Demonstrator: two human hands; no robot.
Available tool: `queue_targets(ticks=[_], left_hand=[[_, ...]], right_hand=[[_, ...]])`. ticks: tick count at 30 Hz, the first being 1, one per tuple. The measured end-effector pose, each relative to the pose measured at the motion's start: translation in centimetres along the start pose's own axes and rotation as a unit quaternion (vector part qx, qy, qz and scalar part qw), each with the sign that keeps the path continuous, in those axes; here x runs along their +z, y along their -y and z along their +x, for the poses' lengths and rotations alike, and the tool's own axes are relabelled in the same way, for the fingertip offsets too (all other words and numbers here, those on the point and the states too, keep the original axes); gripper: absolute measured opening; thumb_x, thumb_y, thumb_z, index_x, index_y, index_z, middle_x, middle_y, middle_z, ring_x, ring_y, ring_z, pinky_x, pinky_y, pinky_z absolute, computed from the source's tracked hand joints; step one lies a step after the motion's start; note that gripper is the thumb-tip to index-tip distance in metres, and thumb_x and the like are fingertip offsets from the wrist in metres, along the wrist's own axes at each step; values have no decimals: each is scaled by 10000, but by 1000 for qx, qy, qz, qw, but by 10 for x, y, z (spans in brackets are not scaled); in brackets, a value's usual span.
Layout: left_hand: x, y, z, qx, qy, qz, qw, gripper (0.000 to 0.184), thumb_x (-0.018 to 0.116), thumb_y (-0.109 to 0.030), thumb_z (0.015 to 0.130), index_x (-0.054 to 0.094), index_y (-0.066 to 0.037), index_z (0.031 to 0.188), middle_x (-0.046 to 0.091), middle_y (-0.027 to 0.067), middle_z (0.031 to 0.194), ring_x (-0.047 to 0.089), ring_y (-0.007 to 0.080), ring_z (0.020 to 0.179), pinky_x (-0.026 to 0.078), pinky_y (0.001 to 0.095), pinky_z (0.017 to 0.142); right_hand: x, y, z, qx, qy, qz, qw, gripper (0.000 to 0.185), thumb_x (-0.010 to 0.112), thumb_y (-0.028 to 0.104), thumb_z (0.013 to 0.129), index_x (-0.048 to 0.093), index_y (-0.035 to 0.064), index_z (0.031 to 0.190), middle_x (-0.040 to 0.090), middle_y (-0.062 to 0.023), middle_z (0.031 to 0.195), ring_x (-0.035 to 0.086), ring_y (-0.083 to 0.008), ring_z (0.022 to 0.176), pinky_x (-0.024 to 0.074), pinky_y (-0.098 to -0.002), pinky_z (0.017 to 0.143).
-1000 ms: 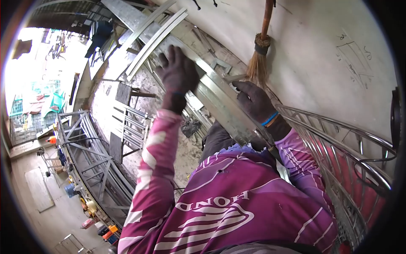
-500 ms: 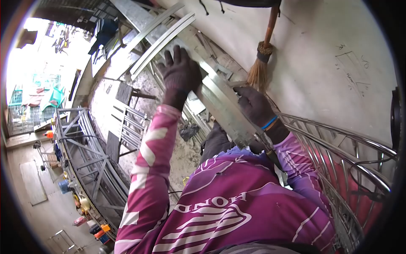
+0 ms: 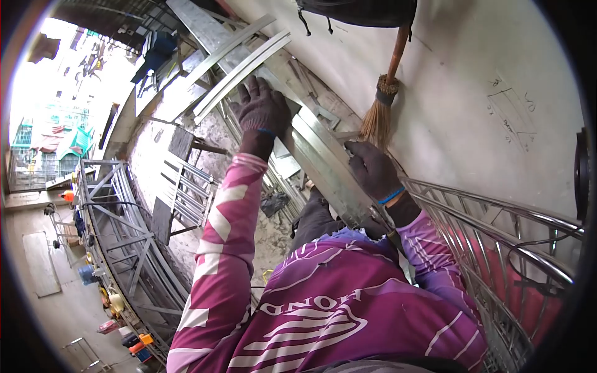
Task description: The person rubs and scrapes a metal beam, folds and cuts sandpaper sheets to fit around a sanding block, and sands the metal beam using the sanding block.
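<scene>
My left hand (image 3: 263, 114), in a dark knit glove, lies with its fingers stretched out on the far part of a long metal plank (image 3: 333, 177). A dark flat edge shows beside that palm. My right hand (image 3: 375, 172), gloved too, is at the plank's right edge with its fingers bent inward; whatever they grip is hidden. The plank runs from my lap away to the upper left. Pale aluminium bars (image 3: 242, 76) lie crosswise just beyond my left fingertips.
A straw broom (image 3: 377, 118) leans against the wall (image 3: 472, 81), which bears a pencilled sketch. Chrome railing (image 3: 497, 233) stands close on my right. To the left are a small metal ladder (image 3: 188, 194) and a steel frame (image 3: 124, 233) with long tubes. Tools line a ledge.
The view has shifted slightly. My left hand has settled lower, its fingers flatter on the metal. My right hand has moved a little toward me and left along the plank's edge.
</scene>
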State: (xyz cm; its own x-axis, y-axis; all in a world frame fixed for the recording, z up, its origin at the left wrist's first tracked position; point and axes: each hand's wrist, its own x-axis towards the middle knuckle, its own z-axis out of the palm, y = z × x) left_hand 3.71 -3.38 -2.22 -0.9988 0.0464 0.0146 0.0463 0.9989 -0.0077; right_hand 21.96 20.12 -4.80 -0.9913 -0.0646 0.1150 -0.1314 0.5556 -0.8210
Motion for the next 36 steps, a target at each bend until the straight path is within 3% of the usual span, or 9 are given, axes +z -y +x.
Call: queue_targets(ticks=[4,6,13,16,19,23,28,32,36], left_hand=[[7,-26,-66,87,9,51,995,735,446,-418,1008,317,-4,1602,245,223,1702,233,492,1553,168,714,1201],[9,-30,-96,87,-23,-83,992,740,473,-407,1002,313,-1,1600,244,245,1695,246,519,1538,172,732,1188],[-8,7,5,-11,25,-54,998,729,316,-433,1042,237,-25,1641,181,172,1733,133,435,1594,58,667,1247],[-1,0,-6,-6,8,-34,999,727,318,-430,1043,236,-27,1642,180,173,1733,135,443,1592,69,668,1246],[12,-19,-64,92,-27,-6,995,726,458,-420,998,350,-7,1584,257,221,1695,210,519,1549,143,760,1174],[-2,-19,-78,126,-30,-68,989,695,510,-375,980,393,-12,1561,306,235,1666,222,559,1527,164,796,1138],[-10,10,14,12,22,-43,999,735,332,-452,1033,228,-72,1654,164,168,1738,133,421,1598,76,684,1238],[-4,-5,5,25,31,23,999,760,326,-475,1036,216,-39,1649,146,204,1733,115,475,1586,62,704,1230],[1,-51,-112,228,-52,-2,972,721,572,-435,940,471,-9,1512,327,254,1647,317,541,1481,258,796,1073]], right_hand=[[4,-3,4,2,-12,5,1000,351,566,142,938,689,-13,1227,695,-234,1098,687,-392,1027,545,-435,897],[4,-1,7,12,-1,17,1000,350,564,138,938,691,-10,1228,696,-233,1097,690,-387,1024,545,-431,896],[3,3,4,7,13,39,999,349,570,148,949,698,-22,1226,701,-262,1101,689,-416,1007,553,-457,885],[3,0,3,25,10,51,998,358,567,116,935,684,-47,1232,704,-238,1107,699,-357,1030,535,-400,910],[5,-6,5,15,9,56,998,358,569,120,936,685,-47,1230,707,-232,1107,700,-350,1029,532,-393,916],[7,-4,5,21,18,74,997,348,576,150,950,700,-30,1220,703,-262,1085,689,-409,1012,551,-448,892],[1,5,4,29,30,66,997,363,580,157,944,688,-8,1248,700,-259,1097,688,-404,1034,549,-447,900],[2,-3,1,9,10,50,999,367,574,122,942,674,-4,1273,692,-249,1124,680,-388,1064,541,-420,924],[19,-21,-6,30,-101,154,982,389,549,60,953,648,-3,1324,671,-208,1207,665,-322,1107,518,-383,962]])
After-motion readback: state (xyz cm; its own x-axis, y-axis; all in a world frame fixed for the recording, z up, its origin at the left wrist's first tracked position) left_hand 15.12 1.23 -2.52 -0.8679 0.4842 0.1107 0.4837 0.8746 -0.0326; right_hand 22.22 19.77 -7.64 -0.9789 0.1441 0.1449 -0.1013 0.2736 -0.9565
